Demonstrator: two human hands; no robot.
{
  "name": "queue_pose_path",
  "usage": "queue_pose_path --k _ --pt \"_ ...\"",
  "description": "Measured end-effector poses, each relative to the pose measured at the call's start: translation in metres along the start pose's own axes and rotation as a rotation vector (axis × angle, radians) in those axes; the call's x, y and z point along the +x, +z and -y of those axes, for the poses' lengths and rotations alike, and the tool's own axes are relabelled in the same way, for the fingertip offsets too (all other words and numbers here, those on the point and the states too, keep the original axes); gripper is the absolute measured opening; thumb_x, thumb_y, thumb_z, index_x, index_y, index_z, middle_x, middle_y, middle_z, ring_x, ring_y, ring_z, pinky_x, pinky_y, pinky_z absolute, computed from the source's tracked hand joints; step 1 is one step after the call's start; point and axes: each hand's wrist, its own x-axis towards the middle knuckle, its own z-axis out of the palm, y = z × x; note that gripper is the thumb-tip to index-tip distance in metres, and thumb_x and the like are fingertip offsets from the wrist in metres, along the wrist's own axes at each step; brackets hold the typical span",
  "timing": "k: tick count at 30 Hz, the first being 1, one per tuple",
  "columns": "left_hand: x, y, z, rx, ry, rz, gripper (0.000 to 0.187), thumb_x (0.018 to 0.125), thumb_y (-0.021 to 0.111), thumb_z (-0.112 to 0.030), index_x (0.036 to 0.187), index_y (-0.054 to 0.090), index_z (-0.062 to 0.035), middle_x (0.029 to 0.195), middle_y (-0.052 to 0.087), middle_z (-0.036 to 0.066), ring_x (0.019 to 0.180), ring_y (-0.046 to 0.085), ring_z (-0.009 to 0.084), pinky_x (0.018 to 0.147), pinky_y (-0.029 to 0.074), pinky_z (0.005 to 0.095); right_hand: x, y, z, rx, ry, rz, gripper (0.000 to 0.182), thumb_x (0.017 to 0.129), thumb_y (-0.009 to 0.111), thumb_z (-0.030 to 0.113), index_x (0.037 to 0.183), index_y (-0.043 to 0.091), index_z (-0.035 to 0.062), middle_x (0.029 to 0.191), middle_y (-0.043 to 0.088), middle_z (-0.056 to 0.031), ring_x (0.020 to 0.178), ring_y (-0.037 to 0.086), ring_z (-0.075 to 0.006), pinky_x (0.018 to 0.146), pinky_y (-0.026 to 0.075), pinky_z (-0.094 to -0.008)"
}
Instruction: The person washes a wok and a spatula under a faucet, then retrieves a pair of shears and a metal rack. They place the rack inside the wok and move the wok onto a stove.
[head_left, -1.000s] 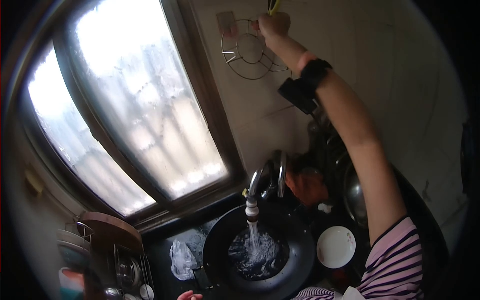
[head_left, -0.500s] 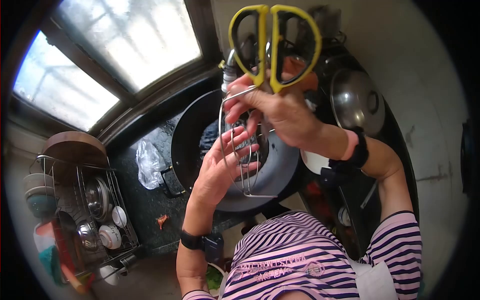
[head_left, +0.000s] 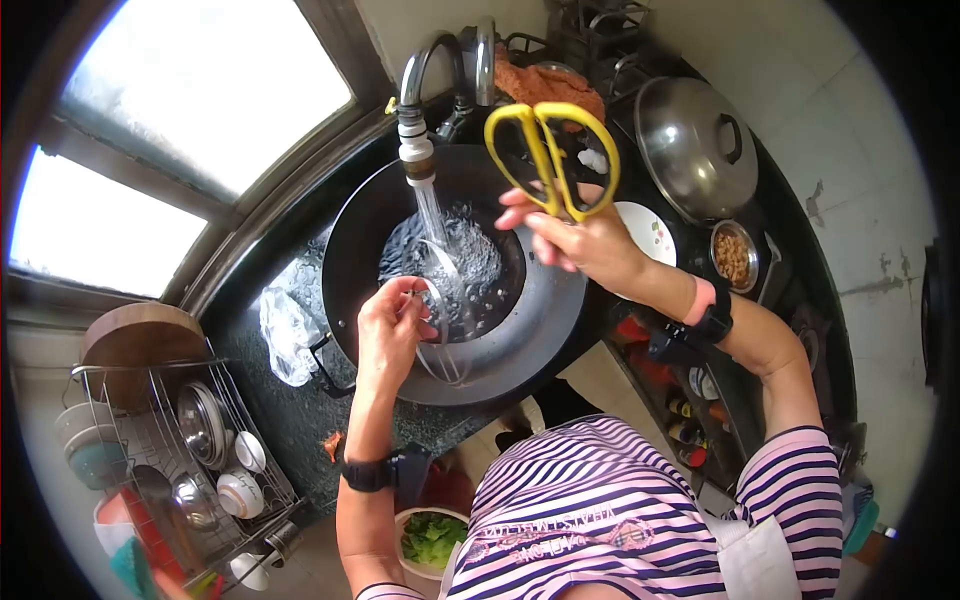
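My left hand [head_left: 388,325] is at the near left side of a large black wok [head_left: 535,335], its fingers pinched on a thin wire rack [head_left: 446,310] that hangs over the wok and is blurred by motion. Running water [head_left: 429,207] from the tap [head_left: 415,135] falls into bubbling water in the wok. Over the wok's right side, my right hand [head_left: 595,245] grips a pair of scissors [head_left: 560,178] with yellow and black handles. Those handles point up and away from me; the blades are hidden behind the hand.
Left of the wok lie a clear plastic bag [head_left: 288,335] and a dish rack [head_left: 165,430] with bowls and lids. To the right are a white plate [head_left: 645,240], a metal lid [head_left: 695,150] and a bowl of brown pieces [head_left: 733,256]. Below is a basin of greens [head_left: 432,540].
The wire rack has come down toward the wok and left my right hand. My hands have moved apart, and the scissors are lower. The running water now shows plainly.
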Motion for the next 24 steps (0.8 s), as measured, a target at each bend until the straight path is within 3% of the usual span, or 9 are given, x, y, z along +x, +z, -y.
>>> queue_pose_path --k 3,9,14,18,19,20,21,22,24 --pt "0.025 0.005 0.023 0.084 -0.122 -0.012 0.020 0.088 0.045 0.000 0.102 0.059 0.0001 0.065 0.054 0.003 0.052 0.056 0.0101 0.045 0.049 0.0231 -0.011 -0.027 -0.030 -0.001 -0.041 -0.118 0.022 0.088 0.050 0.004 0.109 0.057 0.0021 0.085 0.064 -0.0063 0.051 0.045 -0.0022 0.040 0.033 -0.0154" --pt "0.090 0.018 0.075 0.270 -0.136 -0.077 0.032 0.074 0.041 0.010 0.099 0.060 0.0026 0.061 0.054 0.005 0.047 0.056 0.0131 0.041 0.046 0.0261 -0.040 -0.050 -0.044 -0.022 0.041 -0.226 0.021 0.088 0.051 0.004 0.107 0.058 0.0021 0.078 0.063 -0.0048 0.048 0.041 -0.0015 0.042 0.032 -0.0165" --pt "0.119 0.021 0.105 0.243 -0.189 -0.120 0.031 0.074 0.045 0.009 0.101 0.060 0.0029 0.064 0.055 0.006 0.052 0.058 0.0153 0.043 0.048 0.0286 -0.055 -0.062 -0.038 -0.066 0.079 -0.288 0.020 0.087 0.051 0.005 0.105 0.060 0.0011 0.074 0.063 -0.0032 0.047 0.037 -0.0003 0.042 0.028 -0.0167" --pt "0.132 0.013 0.145 0.341 -0.195 -0.164 0.031 0.072 0.050 0.007 0.102 0.060 0.0026 0.075 0.063 0.013 0.057 0.063 0.0216 0.049 0.053 0.0302 -0.052 -0.069 -0.033 -0.157 0.015 -0.344 0.020 0.086 0.053 0.005 0.104 0.060 -0.0006 0.073 0.062 -0.0016 0.049 0.038 0.0002 0.043 0.029 -0.0161" --pt "0.135 0.007 0.160 0.414 -0.155 -0.157 0.031 0.073 0.051 0.006 0.102 0.061 0.0017 0.077 0.063 0.014 0.056 0.063 0.0223 0.051 0.053 0.0304 -0.049 -0.071 -0.025 -0.146 0.035 -0.327 0.023 0.084 0.055 0.006 0.105 0.058 -0.0027 0.074 0.061 -0.0016 0.053 0.045 -0.0019 0.049 0.036 -0.0173" --pt "0.138 0.004 0.167 0.487 -0.115 -0.148 0.032 0.073 0.051 0.005 0.103 0.061 0.0008 0.079 0.064 0.015 0.055 0.063 0.0230 0.052 0.053 0.0305 -0.047 -0.075 -0.017 -0.148 0.035 -0.324 0.023 0.084 0.055 0.006 0.105 0.058 -0.0027 0.074 0.061 -0.0016 0.053 0.045 -0.0019 0.049 0.036 -0.0173" --pt "0.128 0.011 0.137 0.356 -0.294 -0.153 0.030 0.074 0.053 0.001 0.103 0.062 -0.0011 0.080 0.064 0.016 0.060 0.064 0.0235 0.057 0.053 0.0322 -0.044 -0.080 -0.010 -0.257 0.003 -0.249 0.025 0.084 0.054 0.001 0.108 0.054 -0.0038 0.078 0.060 -0.0036 0.062 0.051 -0.0059 0.056 0.042 -0.0205" --pt "0.124 0.013 0.130 0.352 -0.296 -0.161 0.030 0.074 0.053 0.001 0.103 0.062 -0.0011 0.080 0.064 0.016 0.060 0.064 0.0235 0.057 0.053 0.0322 -0.039 -0.083 -0.003 -0.366 -0.031 -0.168 0.028 0.083 0.052 -0.004 0.111 0.050 -0.0049 0.083 0.058 -0.0057 0.070 0.058 -0.0099 0.064 0.048 -0.0237" --pt "0.118 0.012 0.125 0.454 -0.243 -0.165 0.028 0.076 0.055 -0.003 0.103 0.062 -0.0016 0.082 0.065 0.018 0.071 0.065 0.0254 0.066 0.052 0.0348 -0.028 -0.083 0.001 -0.288 -0.102 -0.188 0.040 0.081 0.054 -0.003 0.121 0.046 -0.0054 0.082 0.056 -0.0028 0.073 0.054 -0.0074 0.061 0.045 -0.0215"
